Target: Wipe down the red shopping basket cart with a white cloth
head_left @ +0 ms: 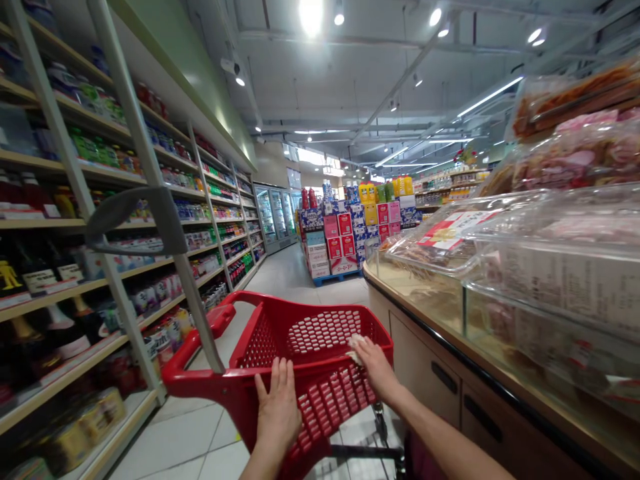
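A red plastic shopping cart stands sideways before me, its grey handle rising on the left on metal poles. My left hand lies on the near rim of the basket, fingers stretched out flat over the edge. At the basket's right end, my right hand is closed on a crumpled white cloth or tissue, pressed against the rim. Part of that white piece is hidden under the fingers. Through the perforated walls, no goods show inside the basket's visible part.
Shelves of bottles and packs line the left side. Close on the right is a display counter with clear plastic food boxes. Stacked cartons on a blue pallet stand ahead, with glass-door fridges behind. The floor is tiled.
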### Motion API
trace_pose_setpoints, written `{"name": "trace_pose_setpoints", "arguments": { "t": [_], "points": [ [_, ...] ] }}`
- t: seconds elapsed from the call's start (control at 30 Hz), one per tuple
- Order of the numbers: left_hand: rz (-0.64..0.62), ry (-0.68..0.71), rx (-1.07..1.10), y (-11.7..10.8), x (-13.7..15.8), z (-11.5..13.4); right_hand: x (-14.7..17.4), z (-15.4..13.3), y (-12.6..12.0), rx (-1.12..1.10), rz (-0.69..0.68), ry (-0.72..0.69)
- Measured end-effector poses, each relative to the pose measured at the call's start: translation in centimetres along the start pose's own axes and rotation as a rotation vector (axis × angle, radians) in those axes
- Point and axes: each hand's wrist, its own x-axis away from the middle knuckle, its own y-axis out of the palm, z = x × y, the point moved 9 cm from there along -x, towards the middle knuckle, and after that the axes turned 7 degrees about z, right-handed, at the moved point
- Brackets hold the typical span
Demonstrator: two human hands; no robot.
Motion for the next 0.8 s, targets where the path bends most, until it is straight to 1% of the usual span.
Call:
{"name": "trace_pose_setpoints", "arguments": {
  "t": [0.07, 0.1, 0.13, 0.17, 0.23, 0.27, 0.3, 0.33, 0.37, 0.43, 0.47, 0.5, 0.53, 0.6, 0.63, 0.67, 0.7, 0.73, 0.77, 0.8],
  "points": [
    [0.019, 0.003, -0.014, 0.3, 0.0, 0.2, 0.1, 2.4, -0.3, 0.07, 0.042, 0.197],
    [0.031, 0.002, -0.023, 0.4, 0.0, 0.3, 0.2, 3.1, -0.3, 0.093, 0.069, 0.26],
    [0.044, -0.001, -0.03, 0.5, 0.0, 0.5, 0.2, 2.9, -0.1, 0.094, 0.098, 0.267],
    [0.058, -0.003, -0.034, 0.6, 0.0, 0.6, 0.1, 1.9, 0.3, 0.075, 0.126, 0.214],
    [0.079, 0.005, -0.023, 0.6, 0.2, 0.9, 0.1, -1.5, 1.5, 0.005, 0.155, -0.003],
    [0.084, 0.021, -0.01, 0.6, 0.3, 1.0, 0.2, -3.1, 2.0, -0.025, 0.149, -0.111],
    [0.084, 0.044, 0.003, 0.4, 0.4, 1.2, 0.3, -4.2, 2.3, -0.044, 0.135, -0.178],
    [0.081, 0.075, 0.018, 0.2, 0.6, 1.3, 0.3, -4.5, 2.4, -0.047, 0.124, -0.185],
    [0.074, 0.108, 0.031, 0.0, 0.8, 1.4, 0.2, -4.0, 2.3, -0.031, 0.122, -0.134],
    [0.054, 0.149, 0.049, -0.4, 1.3, 1.4, -0.2, -2.6, 1.7, 0.015, 0.144, 0.036],
    [0.044, 0.153, 0.055, -0.6, 1.5, 1.3, -0.3, -2.6, 1.5, 0.021, 0.155, 0.08],
    [0.038, 0.149, 0.059, -0.9, 1.7, 1.0, -0.4, -3.4, 1.6, 0.005, 0.158, 0.066],
    [0.042, 0.138, 0.063, -1.1, 1.9, 0.6, -0.5, -5.1, 1.9, -0.034, 0.153, -0.005],
    [0.093, 0.113, 0.07, -1.9, 2.3, -0.7, -0.3, -9.7, 2.8, -0.156, 0.137, -0.225],
    [0.146, 0.099, 0.074, -2.6, 2.4, -1.7, -0.1, -11.9, 3.1, -0.215, 0.135, -0.313],
    [0.215, 0.078, 0.075, -3.4, 2.6, -2.9, 0.0, -13.7, 3.3, -0.264, 0.141, -0.364],
    [0.295, 0.044, 0.071, -4.3, 2.7, -4.4, -0.1, -15.1, 3.4, -0.306, 0.156, -0.377],
    [0.373, -0.011, 0.06, -5.3, 2.9, -6.3, -0.4, -16.1, 3.4, -0.341, 0.178, -0.36],
    [0.436, -0.088, 0.043, -6.1, 3.1, -8.3, -0.7, -17.2, 3.3, -0.373, 0.203, -0.331],
    [0.468, -0.169, 0.027, -6.6, 3.3, -10.3, -1.0, -18.4, 3.3, -0.403, 0.226, -0.307]
  ]
}}
